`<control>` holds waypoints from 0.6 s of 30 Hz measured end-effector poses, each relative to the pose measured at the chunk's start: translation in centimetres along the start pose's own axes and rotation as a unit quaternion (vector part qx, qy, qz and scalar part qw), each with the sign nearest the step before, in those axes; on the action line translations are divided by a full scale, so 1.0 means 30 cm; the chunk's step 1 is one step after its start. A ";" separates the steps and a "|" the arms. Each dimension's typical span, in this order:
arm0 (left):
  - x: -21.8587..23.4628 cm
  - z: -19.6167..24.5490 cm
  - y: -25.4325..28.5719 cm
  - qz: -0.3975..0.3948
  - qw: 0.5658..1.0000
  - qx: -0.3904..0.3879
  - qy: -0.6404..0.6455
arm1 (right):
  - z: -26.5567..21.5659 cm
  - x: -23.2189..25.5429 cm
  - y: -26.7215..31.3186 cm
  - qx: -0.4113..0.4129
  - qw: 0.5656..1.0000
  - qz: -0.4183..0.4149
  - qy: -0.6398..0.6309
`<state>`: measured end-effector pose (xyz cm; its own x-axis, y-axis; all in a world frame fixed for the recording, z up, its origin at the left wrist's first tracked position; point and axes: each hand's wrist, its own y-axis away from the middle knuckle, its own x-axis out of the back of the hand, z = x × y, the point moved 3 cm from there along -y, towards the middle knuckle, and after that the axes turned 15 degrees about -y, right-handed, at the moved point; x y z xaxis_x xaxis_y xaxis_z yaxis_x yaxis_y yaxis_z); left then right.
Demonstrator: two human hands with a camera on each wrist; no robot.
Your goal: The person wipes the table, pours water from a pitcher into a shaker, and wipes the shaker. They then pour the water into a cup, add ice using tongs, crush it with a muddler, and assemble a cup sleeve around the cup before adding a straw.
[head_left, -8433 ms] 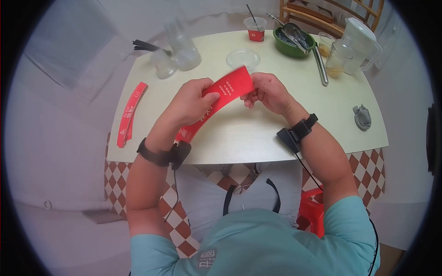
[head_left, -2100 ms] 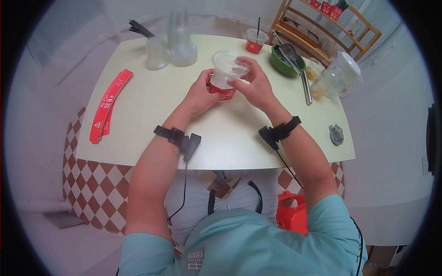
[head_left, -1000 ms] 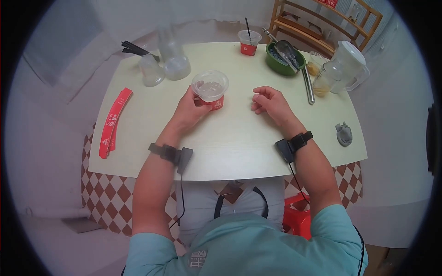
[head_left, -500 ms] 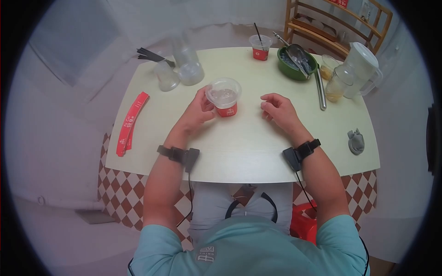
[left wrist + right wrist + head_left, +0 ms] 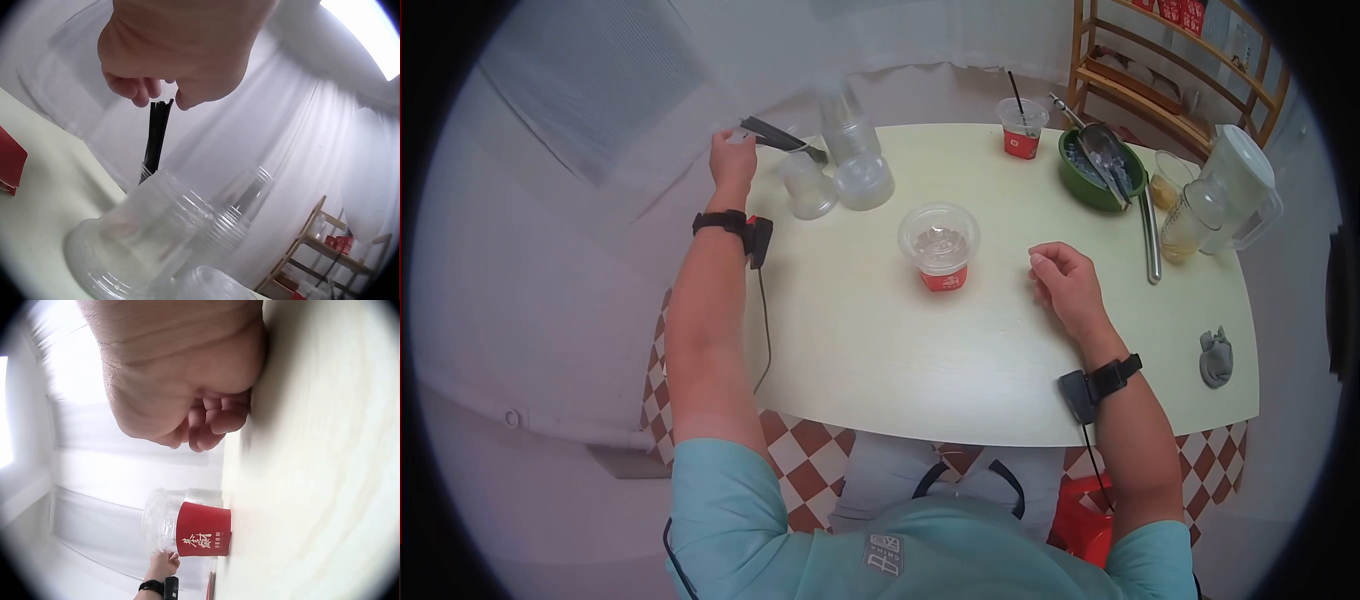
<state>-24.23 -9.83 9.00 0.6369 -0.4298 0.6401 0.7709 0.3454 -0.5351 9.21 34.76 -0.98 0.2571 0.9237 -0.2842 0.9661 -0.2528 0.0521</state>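
Note:
My left hand (image 5: 733, 160) reaches to the back left, by a bundle of black straws (image 5: 780, 138). In the left wrist view its fingertips are right at the upper ends of the straws (image 5: 156, 134), which rise from behind upturned clear cups (image 5: 137, 231). A lidded clear cup (image 5: 940, 235) with a red paper sleeve (image 5: 945, 281) stands upright mid-table, touched by neither hand. To its right my right hand (image 5: 1068, 285) rests on the table, fingers loosely curled around nothing; the right wrist view shows the sleeve's white lettering (image 5: 203, 540).
A stack of clear cups (image 5: 855, 150) stands at the back. Another sleeved cup with a straw (image 5: 1020, 143), a green bowl (image 5: 1090, 190) with a metal scoop, a long metal tool (image 5: 1150, 235), and a pitcher (image 5: 1235, 185) line the right. A grey cloth (image 5: 1216, 360) lies at front right.
The red sleeve went from a flat strip onto the clear cup, and the lidded cup was set down. My left hand let go and moved far left to the straws; the right moved off the cup.

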 end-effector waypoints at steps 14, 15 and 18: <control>0.047 0.028 -0.096 -0.037 0.999 -0.015 0.037 | 0.002 0.005 -0.001 0.004 1.000 -0.007 0.003; 0.052 0.028 -0.100 -0.037 0.998 -0.018 0.037 | 0.001 0.005 -0.001 0.005 1.000 -0.005 0.001; 0.050 0.035 -0.119 -0.044 0.997 -0.024 0.058 | -0.003 0.007 0.001 0.002 1.000 -0.003 0.006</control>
<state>-26.01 -10.84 12.44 0.5595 -0.5511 0.6191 0.8205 0.2624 -0.5079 9.28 34.98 -0.95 0.2524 0.9284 -0.2725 0.9673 -0.2495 0.0460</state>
